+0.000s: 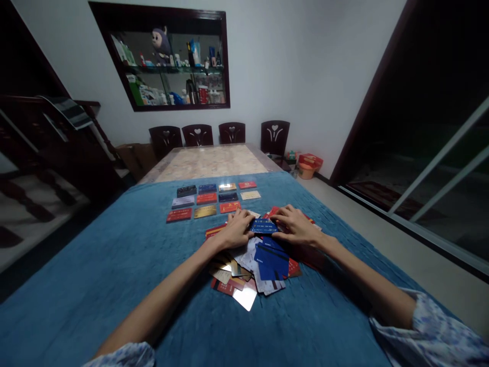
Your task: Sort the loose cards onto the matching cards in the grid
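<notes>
A dark blue card [263, 226] with pale print lies level between my two hands, above a loose heap of cards. My left hand [239, 228] grips its left edge, thumb at the near side and fingers at the far side. On its right edge, my right hand [296, 226] pinches in the same way. Whether it is one card or a thin stack I cannot tell. Beneath and nearer to me are spread blue cards [272, 262], white cards [273, 288], and red and gold ones, overlapping at all angles. My hands hide part of the heap.
Beyond the heap, several neat card stacks stand in rows, among them a gold stack [205, 211] and a red stack [179, 215]. A blue cloth [114, 244] covers the near table; bare marble-like tabletop [214, 160] shows behind. Chairs [275, 136] line the far end.
</notes>
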A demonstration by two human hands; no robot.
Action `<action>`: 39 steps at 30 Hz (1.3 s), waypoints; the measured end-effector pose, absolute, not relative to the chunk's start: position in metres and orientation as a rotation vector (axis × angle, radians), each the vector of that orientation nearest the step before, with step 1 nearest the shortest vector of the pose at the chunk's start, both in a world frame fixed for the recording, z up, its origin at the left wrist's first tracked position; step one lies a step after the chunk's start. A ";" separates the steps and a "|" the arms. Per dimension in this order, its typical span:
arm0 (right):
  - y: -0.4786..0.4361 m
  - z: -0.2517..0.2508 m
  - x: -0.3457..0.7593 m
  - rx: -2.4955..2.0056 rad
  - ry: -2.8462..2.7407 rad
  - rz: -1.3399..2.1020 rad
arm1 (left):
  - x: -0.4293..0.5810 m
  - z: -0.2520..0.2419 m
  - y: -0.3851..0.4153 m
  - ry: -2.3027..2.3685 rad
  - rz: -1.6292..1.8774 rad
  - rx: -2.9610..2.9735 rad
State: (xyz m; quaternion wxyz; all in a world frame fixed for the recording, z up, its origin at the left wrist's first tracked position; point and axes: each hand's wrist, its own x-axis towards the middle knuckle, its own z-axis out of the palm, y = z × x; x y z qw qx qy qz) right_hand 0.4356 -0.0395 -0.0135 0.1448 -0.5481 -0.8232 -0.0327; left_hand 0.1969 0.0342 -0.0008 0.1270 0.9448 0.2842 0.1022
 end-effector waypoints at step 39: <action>0.079 0.018 0.357 -1.393 -2.645 -0.055 | 0.113 0.017 0.099 1.096 0.291 2.767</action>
